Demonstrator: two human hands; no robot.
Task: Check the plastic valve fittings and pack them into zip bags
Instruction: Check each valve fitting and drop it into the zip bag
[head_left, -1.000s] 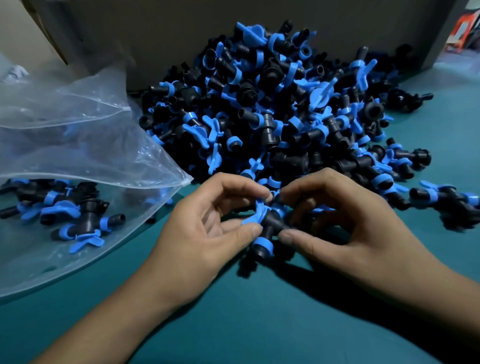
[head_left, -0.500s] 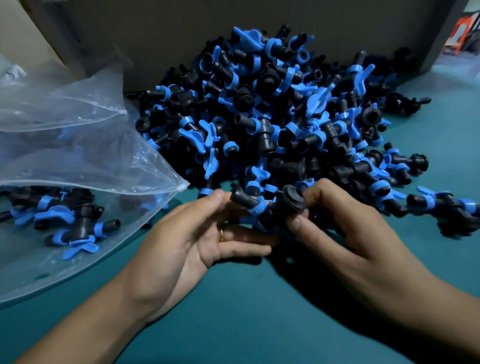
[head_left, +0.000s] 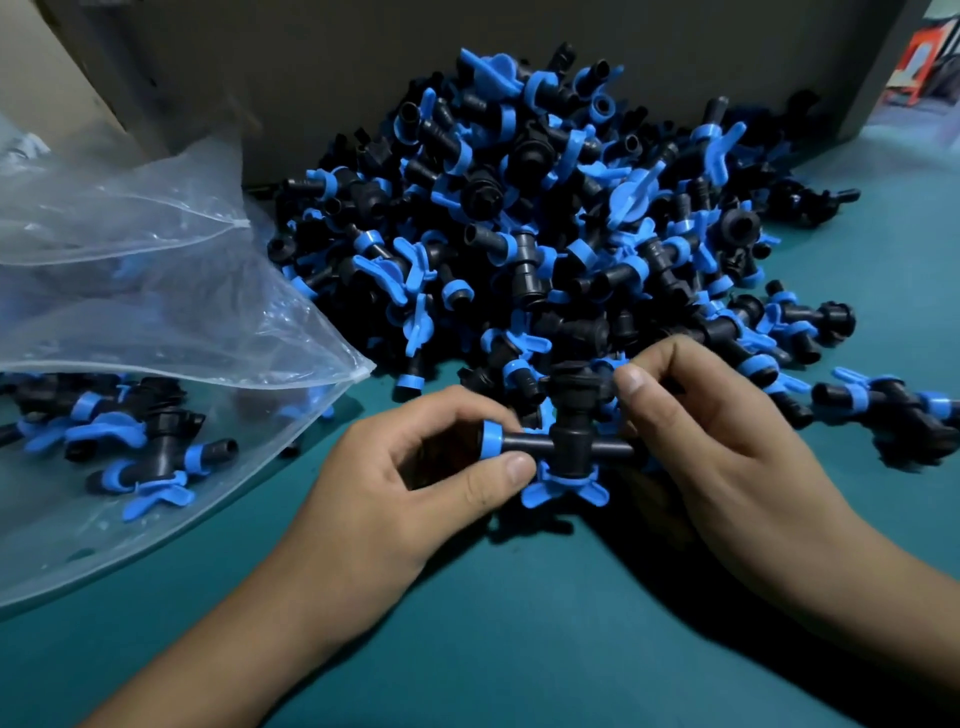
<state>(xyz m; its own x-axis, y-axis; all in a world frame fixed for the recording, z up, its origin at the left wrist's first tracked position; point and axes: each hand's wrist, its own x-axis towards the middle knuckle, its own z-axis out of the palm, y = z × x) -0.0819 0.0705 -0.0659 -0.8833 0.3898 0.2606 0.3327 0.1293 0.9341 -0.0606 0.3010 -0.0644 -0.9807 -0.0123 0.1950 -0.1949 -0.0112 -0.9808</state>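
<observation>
We see a teal table top (head_left: 519, 649) carrying a big heap of black-and-blue valve fittings (head_left: 545, 223) against a dark box wall (head_left: 311, 62). At its left lies a clear zip bag (head_left: 130, 322) with several fittings inside.

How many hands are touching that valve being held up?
2. The left hand pinches the valve fitting by its blue-ringed left end; the right hand grips its right end and top.
</observation>
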